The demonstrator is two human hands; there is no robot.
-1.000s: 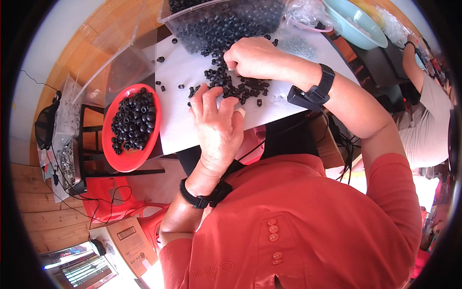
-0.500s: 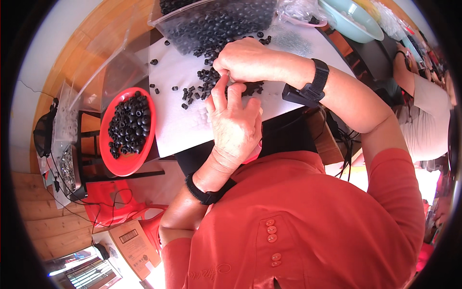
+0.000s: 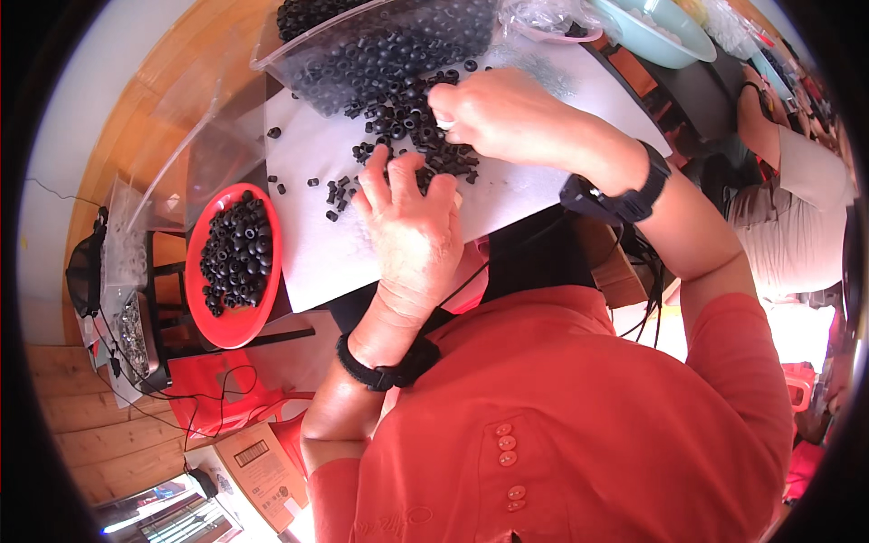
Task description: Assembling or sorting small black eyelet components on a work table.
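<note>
A loose pile of small black plastic pieces (image 3: 398,116), some round caps and some short ringed sleeves, lies on a white sheet (image 3: 317,244). My left hand (image 3: 407,226) is over the near side of the pile, its bent fingers apart and the tips among the pieces. My right hand (image 3: 507,116) is closed above the pile's right side. A small white bit shows at its fingertips; what it grips is too hidden to name. Behind the pile stands a clear plastic tub (image 3: 312,56) full of round black caps.
To the left, a red oval tray (image 3: 226,330) holds more black caps. Fine metal bits (image 3: 548,72) lie at the sheet's back right, near a pale blue basin (image 3: 665,45). Another person (image 3: 787,199) sits at the right. A cardboard box (image 3: 258,475) stands lower left.
My hands have come apart: the right moved right, the left slightly left and down with its fingers spread over the pieces. The view has shifted a little too.
</note>
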